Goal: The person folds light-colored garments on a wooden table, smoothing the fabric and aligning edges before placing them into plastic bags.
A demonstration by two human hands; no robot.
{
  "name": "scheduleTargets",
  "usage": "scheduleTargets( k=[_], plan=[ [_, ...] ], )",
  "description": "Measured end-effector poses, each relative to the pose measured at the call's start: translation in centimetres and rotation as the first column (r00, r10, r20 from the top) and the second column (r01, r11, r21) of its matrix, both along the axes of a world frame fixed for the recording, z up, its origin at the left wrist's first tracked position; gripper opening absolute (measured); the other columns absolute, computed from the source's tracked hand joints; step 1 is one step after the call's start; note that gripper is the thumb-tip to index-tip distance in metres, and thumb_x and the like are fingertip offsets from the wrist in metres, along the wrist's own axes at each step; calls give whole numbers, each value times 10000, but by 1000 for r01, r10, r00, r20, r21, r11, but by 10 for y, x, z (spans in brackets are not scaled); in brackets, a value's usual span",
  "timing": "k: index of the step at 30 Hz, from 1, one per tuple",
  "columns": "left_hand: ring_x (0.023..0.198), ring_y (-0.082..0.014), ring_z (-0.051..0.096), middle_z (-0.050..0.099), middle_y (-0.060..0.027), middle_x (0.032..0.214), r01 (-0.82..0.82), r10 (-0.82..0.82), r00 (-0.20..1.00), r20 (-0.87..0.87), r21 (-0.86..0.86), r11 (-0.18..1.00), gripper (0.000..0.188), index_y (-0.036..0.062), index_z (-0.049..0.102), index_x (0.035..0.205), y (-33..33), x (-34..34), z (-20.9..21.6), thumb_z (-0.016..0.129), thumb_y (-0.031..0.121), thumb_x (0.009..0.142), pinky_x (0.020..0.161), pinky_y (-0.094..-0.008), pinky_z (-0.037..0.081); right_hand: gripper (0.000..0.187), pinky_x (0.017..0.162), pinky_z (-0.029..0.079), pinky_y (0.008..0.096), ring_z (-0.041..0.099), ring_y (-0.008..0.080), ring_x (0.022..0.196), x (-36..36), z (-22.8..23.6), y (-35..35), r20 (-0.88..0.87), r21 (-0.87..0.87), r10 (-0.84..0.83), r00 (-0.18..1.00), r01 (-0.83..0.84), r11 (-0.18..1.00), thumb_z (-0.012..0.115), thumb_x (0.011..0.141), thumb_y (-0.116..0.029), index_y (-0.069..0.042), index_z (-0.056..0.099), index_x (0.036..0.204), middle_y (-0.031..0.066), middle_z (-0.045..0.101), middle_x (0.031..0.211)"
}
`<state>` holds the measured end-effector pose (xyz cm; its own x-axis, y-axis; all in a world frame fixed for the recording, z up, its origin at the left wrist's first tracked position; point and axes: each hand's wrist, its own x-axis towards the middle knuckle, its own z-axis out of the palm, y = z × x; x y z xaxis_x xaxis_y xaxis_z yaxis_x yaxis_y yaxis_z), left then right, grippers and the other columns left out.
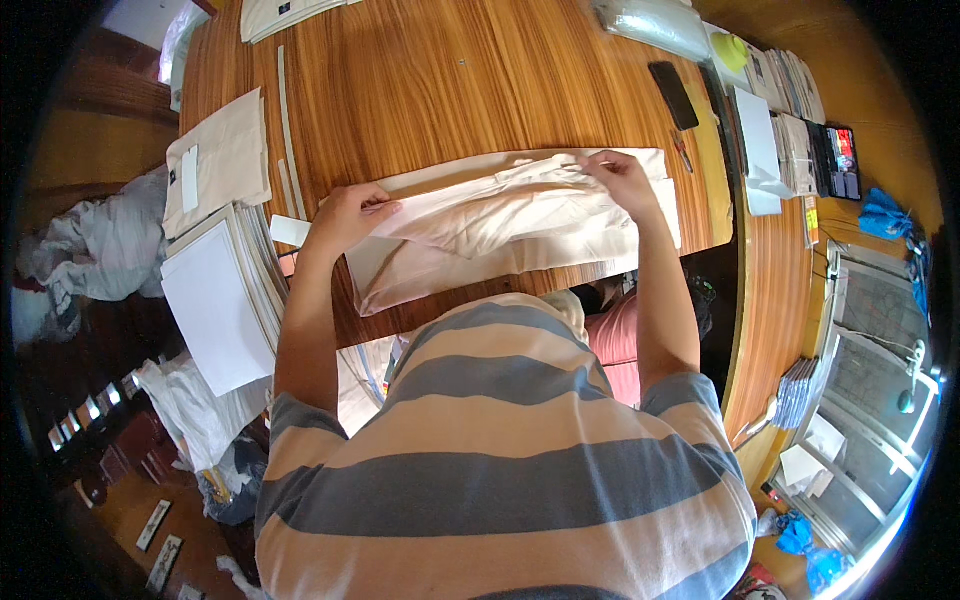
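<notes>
A cream cloth garment lies lengthwise across the near part of the wooden table, its upper layer loose and wrinkled. Its exact kind cannot be made out among the folds. At its left end, my left hand is closed with thumb and fingers pinching the fabric. Toward the far right edge, my right hand pinches a gathered bit of the same cloth. Between my hands the far edge runs roughly straight, while the near left corner hangs close to the table's front edge.
Left of me are a folded cream garment and a stack of white sheets. A dark phone and a small red-handled tool lie right of the cloth. Clear plastic packs sit at the far right of the table.
</notes>
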<state>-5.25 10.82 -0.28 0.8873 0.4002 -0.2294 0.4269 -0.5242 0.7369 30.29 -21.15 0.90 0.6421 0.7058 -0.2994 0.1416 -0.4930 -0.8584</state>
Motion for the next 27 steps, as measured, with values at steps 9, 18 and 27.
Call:
scheduleTargets(
  k=[9, 18, 27],
  plan=[
    [1093, -337, 684, 718, -154, 1153, -103, 124, 992, -33, 372, 922, 459, 67, 680, 1232, -35, 7, 3, 808, 359, 901, 945, -466, 541, 307, 726, 576, 451, 727, 357, 830, -30, -1, -2, 581, -252, 63, 812, 106, 962, 736, 974, -377, -75, 769, 1012, 155, 743, 901],
    [1585, -517, 130, 215, -187, 1737, -143, 182, 983, -8, 579, 802, 882, 226, 422, 1627, -164, 33, -28, 678, 644, 894, 1210, -747, 106, 621, 1249, 238, 609, 293, 415, 1558, -84, -34, 11, 734, -289, 295, 611, -111, 951, 524, 1056, -444, -135, 436, 1587, 172, 354, 1674],
    [1617, -447, 78, 176, -121, 1766, 35, 45, 993, -112, 623, 782, 1029, 279, 364, 1659, -91, 48, -30, 626, 822, 825, 1250, -706, 44, 648, 1283, 146, 619, 209, 377, 1611, 21, -54, -90, 771, -351, 189, 608, 158, 923, 448, 1081, -493, -217, 353, 1660, 97, 264, 1747]
  ],
)
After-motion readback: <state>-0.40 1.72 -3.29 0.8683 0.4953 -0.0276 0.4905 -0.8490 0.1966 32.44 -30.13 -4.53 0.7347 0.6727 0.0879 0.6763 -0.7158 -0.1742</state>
